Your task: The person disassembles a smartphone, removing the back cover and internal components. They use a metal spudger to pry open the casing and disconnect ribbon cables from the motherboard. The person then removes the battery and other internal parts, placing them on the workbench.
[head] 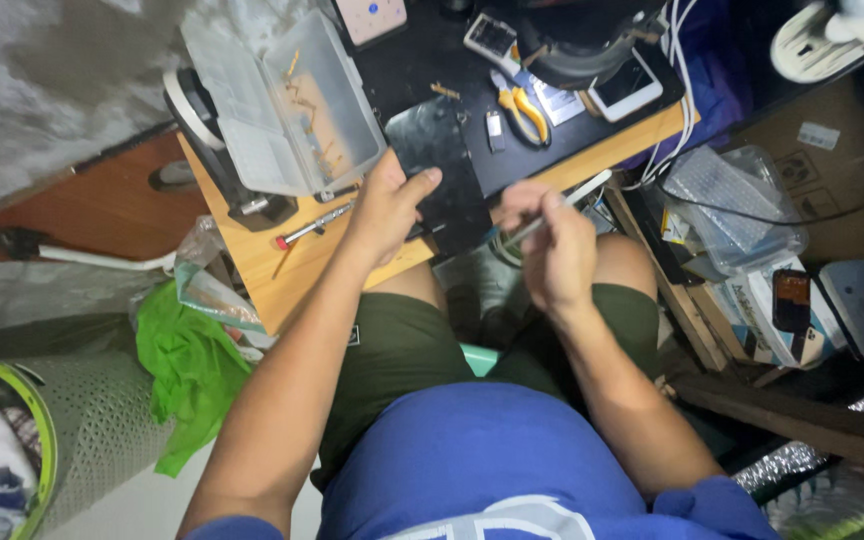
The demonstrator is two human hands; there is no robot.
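We are steadying a black panel [439, 180] with our left hand [384, 205], fingers pressing its edge, right hand [552, 245] gripping a thin tool [552, 215], clear box [287, 100] nearby

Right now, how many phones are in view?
3 that I can tell: white phone at the desk's back, dark one under the left hand, another on the boxes at right. More may be hidden.
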